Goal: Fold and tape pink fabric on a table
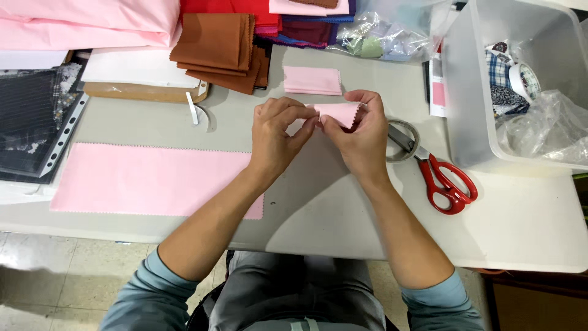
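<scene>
Grey-sleeved forearms reach over the pale grey table (pixel 318 214), whose near edge lies bare. Both grips close on a small pink zigzag-edged fabric swatch (pixel 340 113): left hand (pixel 278 138) pinching its left end, right hand (pixel 361 138) covering its lower part. Leftward lies a long pink fabric strip (pixel 147 179); rightward, red-handled scissors (pixel 446 182), blades partly hidden. Beyond sits a folded pink fabric piece (pixel 312 80).

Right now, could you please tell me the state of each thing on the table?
Small pink swatch: pinched between left hand and right hand.
Long pink fabric strip: flat, unfolded.
Pink swatch stack: lying flat.
Red scissors: shut, lying down.
Clear bin: lidless.
</scene>
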